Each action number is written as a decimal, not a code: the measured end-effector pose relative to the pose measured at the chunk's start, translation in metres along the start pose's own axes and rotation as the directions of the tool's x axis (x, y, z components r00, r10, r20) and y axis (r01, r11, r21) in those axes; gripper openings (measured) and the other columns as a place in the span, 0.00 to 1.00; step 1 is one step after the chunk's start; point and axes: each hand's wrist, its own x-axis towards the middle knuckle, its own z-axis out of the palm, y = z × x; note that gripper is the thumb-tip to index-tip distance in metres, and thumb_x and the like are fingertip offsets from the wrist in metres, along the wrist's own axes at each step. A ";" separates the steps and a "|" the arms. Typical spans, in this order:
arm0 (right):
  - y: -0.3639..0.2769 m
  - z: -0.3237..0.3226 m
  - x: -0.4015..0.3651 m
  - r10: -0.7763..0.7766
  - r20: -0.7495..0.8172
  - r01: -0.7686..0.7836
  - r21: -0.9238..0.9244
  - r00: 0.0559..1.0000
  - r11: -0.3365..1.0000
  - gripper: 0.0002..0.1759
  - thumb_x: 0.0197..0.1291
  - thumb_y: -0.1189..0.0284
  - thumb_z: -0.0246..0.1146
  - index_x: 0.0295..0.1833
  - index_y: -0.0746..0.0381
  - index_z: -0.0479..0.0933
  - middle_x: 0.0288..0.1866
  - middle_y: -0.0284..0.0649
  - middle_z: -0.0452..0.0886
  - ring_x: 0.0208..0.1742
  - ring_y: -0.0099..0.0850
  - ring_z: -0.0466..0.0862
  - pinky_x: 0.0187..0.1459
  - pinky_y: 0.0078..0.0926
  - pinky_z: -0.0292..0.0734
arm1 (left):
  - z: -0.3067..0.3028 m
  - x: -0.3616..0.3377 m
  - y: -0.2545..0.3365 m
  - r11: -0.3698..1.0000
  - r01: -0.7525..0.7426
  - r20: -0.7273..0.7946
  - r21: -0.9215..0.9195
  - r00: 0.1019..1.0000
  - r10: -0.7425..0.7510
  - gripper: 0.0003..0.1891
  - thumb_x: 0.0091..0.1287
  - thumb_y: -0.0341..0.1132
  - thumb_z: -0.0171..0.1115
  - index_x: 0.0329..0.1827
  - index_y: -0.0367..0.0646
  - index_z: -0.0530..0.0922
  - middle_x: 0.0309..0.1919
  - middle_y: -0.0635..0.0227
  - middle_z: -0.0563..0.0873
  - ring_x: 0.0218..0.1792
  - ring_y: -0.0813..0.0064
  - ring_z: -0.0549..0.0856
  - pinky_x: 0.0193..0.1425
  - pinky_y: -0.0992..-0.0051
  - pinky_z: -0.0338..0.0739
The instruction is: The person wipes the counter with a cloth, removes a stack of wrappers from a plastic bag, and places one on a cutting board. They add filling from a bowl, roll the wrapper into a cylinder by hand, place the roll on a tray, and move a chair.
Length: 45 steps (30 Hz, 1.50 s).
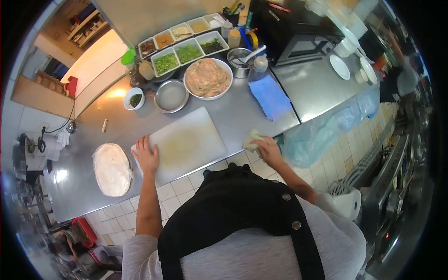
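My left hand (146,155) lies flat with fingers stretched on the left end of a white cutting board (205,130), which has a yellowish stain in its middle. In my right hand (269,150) is a crumpled pale cloth (252,138), gripped at the counter's front edge just right of the board. To the left of my left hand, a plastic-wrapped stack of pale round flat sheets (112,169) rests on the steel counter (70,186). Beyond the board stand a white bowl of minced filling (207,78) and a shallow metal bowl (171,96).
Several white containers of chopped greens and toppings (189,52) line the back. A small bowl of herbs (135,99) sits at left. Rightward are a metal pot (239,63), a blue cloth (270,97) and a plastic bag (305,147) hanging by the edge. Stove equipment (396,186) stands far right.
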 end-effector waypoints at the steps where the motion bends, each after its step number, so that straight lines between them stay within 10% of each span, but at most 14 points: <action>1: -0.004 -0.007 0.005 0.158 0.114 -0.166 0.067 0.981 0.984 0.21 0.57 0.76 0.60 0.58 0.54 0.77 0.58 0.49 0.76 0.57 0.50 0.76 0.57 0.40 0.70 | 0.000 0.000 0.000 1.000 -0.008 0.003 -0.001 1.000 0.008 0.28 0.65 0.45 0.55 0.69 0.51 0.66 0.68 0.65 0.69 0.73 0.59 0.60 0.72 0.38 0.41; 10: -0.040 0.054 0.173 -0.288 0.026 0.289 -0.085 0.957 0.953 0.22 0.56 0.75 0.60 0.58 0.53 0.78 0.60 0.46 0.76 0.57 0.47 0.76 0.58 0.40 0.71 | -0.005 -0.007 -0.009 1.000 0.004 0.011 -0.016 1.000 -0.004 0.28 0.65 0.43 0.55 0.69 0.51 0.66 0.68 0.67 0.68 0.73 0.59 0.60 0.73 0.38 0.42; 17: -0.065 0.070 0.187 -0.285 0.023 0.273 -0.362 0.958 0.891 0.20 0.55 0.75 0.58 0.54 0.52 0.81 0.57 0.36 0.80 0.56 0.42 0.79 0.52 0.37 0.75 | -0.007 -0.010 -0.007 1.000 0.027 -0.009 -0.015 1.000 -0.027 0.27 0.65 0.43 0.54 0.69 0.51 0.66 0.67 0.65 0.68 0.73 0.59 0.60 0.73 0.39 0.41; 18: -0.067 0.059 0.204 -0.081 0.303 0.181 -0.318 0.949 0.931 0.20 0.53 0.77 0.57 0.51 0.53 0.83 0.53 0.37 0.83 0.53 0.42 0.81 0.50 0.36 0.76 | -0.007 -0.010 -0.006 0.999 0.030 -0.006 -0.015 1.000 -0.030 0.27 0.65 0.43 0.54 0.69 0.51 0.66 0.67 0.65 0.68 0.73 0.59 0.60 0.73 0.39 0.41; 20: -0.083 0.023 0.220 0.113 0.559 0.074 -0.302 0.822 0.950 0.20 0.50 0.79 0.57 0.48 0.55 0.84 0.49 0.38 0.85 0.49 0.43 0.82 0.48 0.36 0.77 | -0.008 -0.010 -0.007 0.999 0.029 -0.014 -0.035 0.999 -0.030 0.27 0.65 0.43 0.54 0.69 0.51 0.66 0.67 0.65 0.69 0.73 0.59 0.60 0.73 0.39 0.41; 22: -0.103 -0.024 0.225 0.154 0.961 0.257 -0.212 0.230 0.943 0.20 0.45 0.82 0.57 0.44 0.55 0.85 0.42 0.41 0.87 0.43 0.46 0.84 0.47 0.37 0.78 | -0.005 -0.011 -0.011 0.999 0.031 -0.011 -0.022 0.999 -0.031 0.27 0.65 0.43 0.54 0.69 0.51 0.67 0.67 0.65 0.69 0.73 0.59 0.60 0.73 0.39 0.41; 23: -0.093 -0.030 0.223 0.157 0.959 0.261 -0.218 0.236 0.940 0.20 0.45 0.82 0.57 0.44 0.55 0.85 0.42 0.41 0.87 0.43 0.46 0.84 0.47 0.37 0.78 | -0.003 -0.008 -0.010 0.999 0.041 -0.012 -0.019 0.999 -0.041 0.27 0.65 0.43 0.54 0.69 0.51 0.67 0.67 0.65 0.70 0.73 0.59 0.60 0.73 0.39 0.41; 25: -0.063 -0.026 0.204 0.154 0.698 -0.025 -0.191 0.700 0.981 0.23 0.43 0.83 0.58 0.46 0.52 0.85 0.51 0.42 0.84 0.53 0.46 0.81 0.54 0.37 0.75 | -0.004 -0.009 -0.006 0.999 0.042 -0.027 -0.033 0.999 -0.043 0.27 0.64 0.43 0.54 0.68 0.51 0.67 0.67 0.65 0.70 0.72 0.59 0.61 0.73 0.39 0.41; 26: -0.046 -0.010 0.189 0.152 0.704 -0.020 -0.193 0.694 0.981 0.23 0.43 0.83 0.58 0.46 0.52 0.85 0.51 0.42 0.84 0.53 0.46 0.81 0.54 0.37 0.75 | -0.005 -0.010 -0.006 0.999 0.037 -0.042 -0.037 0.998 -0.038 0.27 0.64 0.43 0.54 0.68 0.51 0.67 0.67 0.65 0.70 0.72 0.59 0.61 0.73 0.39 0.41; 28: -0.018 0.026 0.157 -0.180 0.212 0.210 -0.128 0.961 0.969 0.26 0.43 0.85 0.55 0.46 0.50 0.85 0.59 0.43 0.80 0.62 0.48 0.74 0.60 0.36 0.70 | -0.006 -0.010 -0.006 0.998 0.051 -0.030 -0.038 0.998 -0.052 0.27 0.64 0.43 0.54 0.68 0.51 0.67 0.66 0.65 0.70 0.72 0.60 0.61 0.73 0.39 0.41; 33: -0.030 0.019 0.077 -0.215 0.247 0.227 -0.023 0.945 0.974 0.26 0.39 0.86 0.52 0.41 0.52 0.85 0.56 0.48 0.79 0.59 0.48 0.75 0.63 0.38 0.67 | -0.007 -0.009 -0.007 0.996 0.083 -0.026 -0.044 0.996 -0.084 0.27 0.63 0.42 0.54 0.67 0.50 0.68 0.66 0.66 0.70 0.72 0.60 0.61 0.73 0.38 0.42; 37: -0.052 -0.047 0.068 0.016 0.805 -0.016 -0.008 0.593 1.000 0.21 0.37 0.87 0.51 0.31 0.56 0.85 0.53 0.45 0.81 0.50 0.44 0.80 0.53 0.36 0.74 | -0.006 -0.010 -0.006 0.996 0.085 -0.020 -0.029 0.996 -0.086 0.27 0.64 0.43 0.54 0.67 0.50 0.68 0.66 0.66 0.70 0.72 0.60 0.61 0.73 0.38 0.42; 41: -0.049 -0.071 0.093 -0.035 0.472 -0.009 0.091 0.881 0.996 0.35 0.37 0.88 0.50 0.55 0.56 0.80 0.53 0.49 0.81 0.56 0.45 0.79 0.58 0.30 0.72 | -0.003 -0.010 -0.008 0.996 0.077 -0.019 -0.035 0.997 -0.078 0.27 0.64 0.44 0.55 0.67 0.50 0.68 0.68 0.66 0.68 0.73 0.60 0.59 0.72 0.35 0.41; 45: -0.082 -0.054 0.133 -0.062 0.365 0.055 0.031 0.929 0.998 0.43 0.44 0.87 0.54 0.71 0.50 0.65 0.67 0.43 0.72 0.67 0.48 0.70 0.63 0.45 0.68 | -0.003 -0.015 -0.007 0.995 0.081 -0.151 0.055 0.986 -0.072 0.26 0.64 0.43 0.55 0.66 0.50 0.69 0.70 0.65 0.66 0.74 0.60 0.58 0.71 0.33 0.39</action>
